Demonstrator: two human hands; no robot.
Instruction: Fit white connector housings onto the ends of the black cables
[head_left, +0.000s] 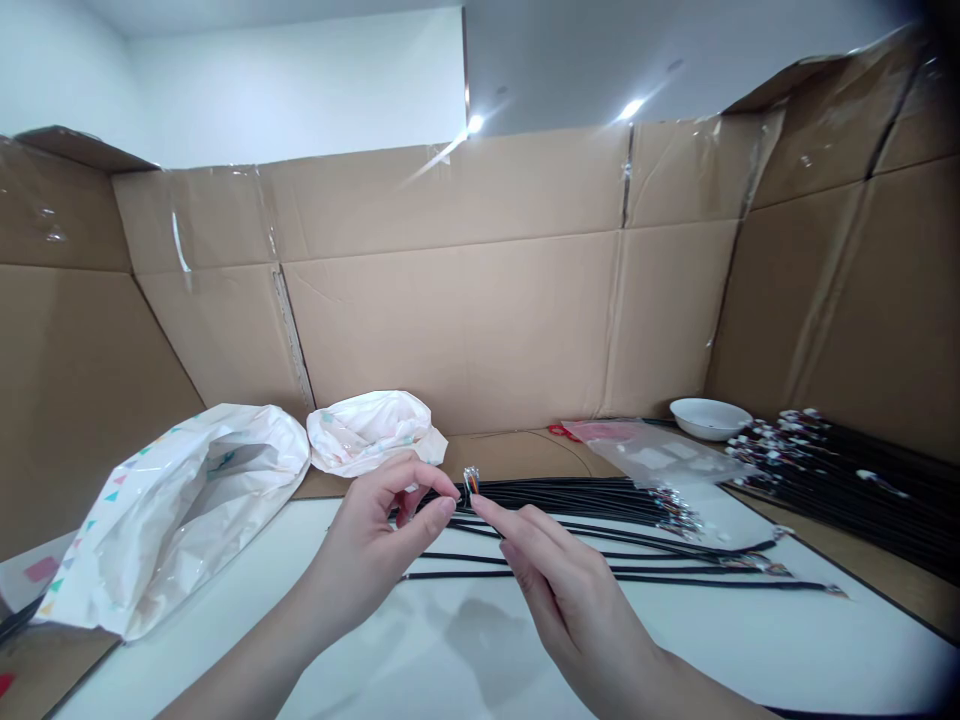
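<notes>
Long thin black cables (570,497) lie fanned across a white tabletop (480,650), and one end rises between the hands, tipped by a tiny clear connector (471,481) with coloured wires showing inside. The left hand (367,550) is curled closed, its thumb and forefinger pinching that cable just below the connector. The right hand (570,590) reaches in with its fingers extended and its forefinger tip just beside the connector; whether it touches or grips anything, I cannot tell. Wires this fine could pull loose from the connector if the cable is bent or tugged hard at the pinch. A slip could drop the small end among the other cables, where loose strands could tangle. Nearby, a clear plastic bag (652,455) lies over some cable ends, and a white ceramic bowl (709,418) sits beyond it, beside a heap of black cables (832,470).
</notes>
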